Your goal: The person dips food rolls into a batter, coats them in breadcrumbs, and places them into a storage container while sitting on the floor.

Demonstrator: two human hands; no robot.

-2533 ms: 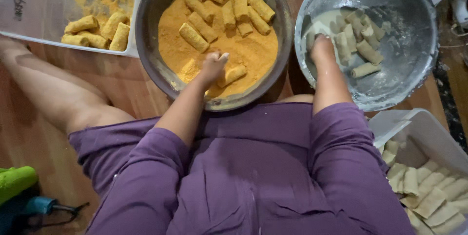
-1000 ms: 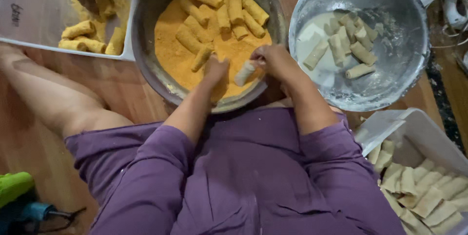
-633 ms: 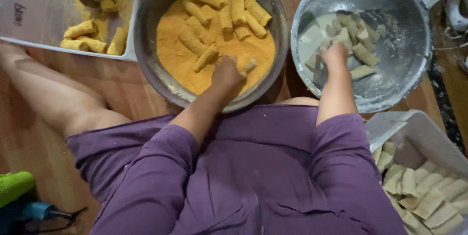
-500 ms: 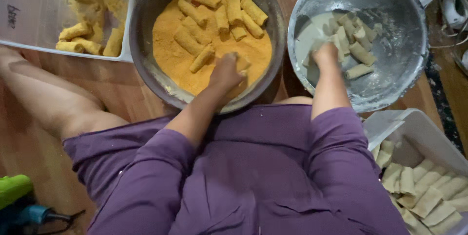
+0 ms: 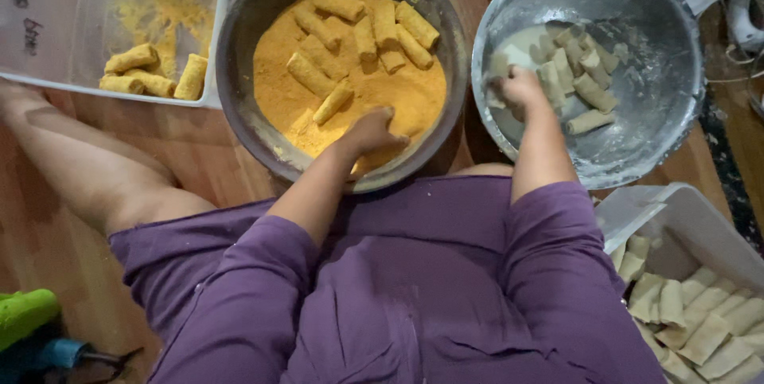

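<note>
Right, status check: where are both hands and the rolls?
Left hand down in crumb bowl, over the crumbs. Right hand in batter bowl, among pale rolls. Grips unclear. Nothing in the way.

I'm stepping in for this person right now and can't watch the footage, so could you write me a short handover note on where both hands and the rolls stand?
Left hand: down in the crumb bowl, pressed into the orange crumbs at the near side; whether it grips a roll is hidden.
Right hand: in the batter bowl, among the pale rolls; grip unclear.
Done: four coated rolls lie in the clear tray at far left; about eight crumbed rolls sit in the crumb bowl.
Left: the rolls in batter, plus many plain rolls in the white tub at right.
</note>
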